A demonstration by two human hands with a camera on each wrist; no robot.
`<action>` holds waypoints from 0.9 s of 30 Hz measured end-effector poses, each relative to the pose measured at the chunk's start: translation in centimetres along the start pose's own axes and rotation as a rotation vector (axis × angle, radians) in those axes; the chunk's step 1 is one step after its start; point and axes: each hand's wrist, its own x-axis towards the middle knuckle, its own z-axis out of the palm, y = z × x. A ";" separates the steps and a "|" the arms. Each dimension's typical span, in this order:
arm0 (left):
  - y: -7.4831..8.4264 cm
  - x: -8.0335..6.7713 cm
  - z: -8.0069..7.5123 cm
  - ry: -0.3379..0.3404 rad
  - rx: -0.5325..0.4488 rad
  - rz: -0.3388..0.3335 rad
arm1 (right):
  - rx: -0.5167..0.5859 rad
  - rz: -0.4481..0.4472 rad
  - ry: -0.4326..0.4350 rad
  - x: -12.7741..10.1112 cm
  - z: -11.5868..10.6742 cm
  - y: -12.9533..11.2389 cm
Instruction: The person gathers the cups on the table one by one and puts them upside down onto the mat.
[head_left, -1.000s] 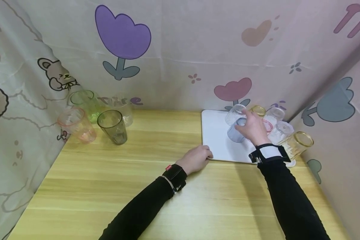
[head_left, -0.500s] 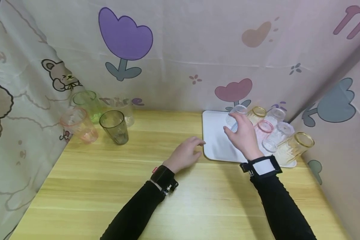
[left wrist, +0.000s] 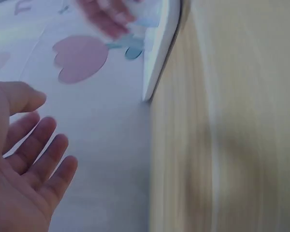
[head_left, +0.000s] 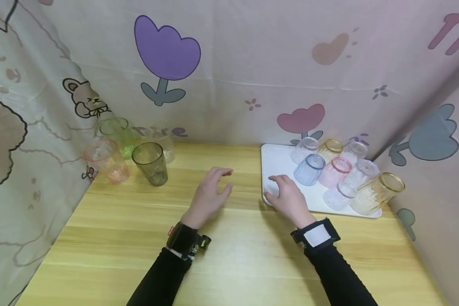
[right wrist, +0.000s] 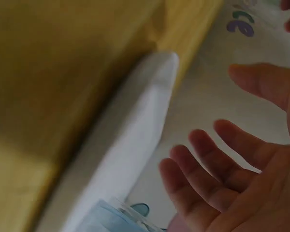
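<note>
Now both hands hang empty above the wooden table (head_left: pixel 229 255), fingers loosely spread. The right hand (head_left: pixel 287 199) hovers over the near left corner of the white tray (head_left: pixel 277 163), holding nothing; just beyond its fingertips stands the blue cup (head_left: pixel 309 169) upside down on the tray, with a pink cup (head_left: pixel 334 171) and clear and amber cups further to its right. The left hand (head_left: pixel 210 193) floats palm down to the left of the tray, apart from it. Far to its left stand a dark cup (head_left: pixel 150 162), a peach cup (head_left: pixel 107 160) and a green cup (head_left: pixel 116 131).

Blue cup (head_left: pixel 309 169), pink cup (head_left: pixel 334 171), white tray (head_left: pixel 278 161), yellow wooden table (head_left: pixel 229 250), tulip-patterned curtain (head_left: pixel 229 72).
</note>
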 end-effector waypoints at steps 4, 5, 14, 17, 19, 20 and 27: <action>-0.7 -0.8 -2.0 0.107 -0.024 -0.007 | -0.016 0.011 -0.060 -0.6 0.9 0.1; -0.9 -1.1 -2.6 0.134 -0.030 -0.007 | -0.020 0.009 -0.071 -0.7 1.0 0.2; -2.7 -3.1 -5.9 0.493 -0.051 -0.024 | -0.025 -0.003 -0.130 -1.0 1.8 0.6; -3.7 -3.6 -6.4 0.650 -0.045 -0.014 | -0.029 -0.010 -0.126 -0.9 1.9 0.7; -4.3 -3.7 -6.8 0.746 -0.036 0.004 | -0.038 -0.020 -0.124 -0.9 2.0 0.8; -4.7 -3.8 -6.9 0.790 -0.034 0.012 | -0.043 -0.024 -0.123 -0.8 2.0 0.8; -6.9 -3.6 -8.3 0.870 -0.089 -0.164 | -0.058 -0.006 -0.124 -0.5 2.1 0.7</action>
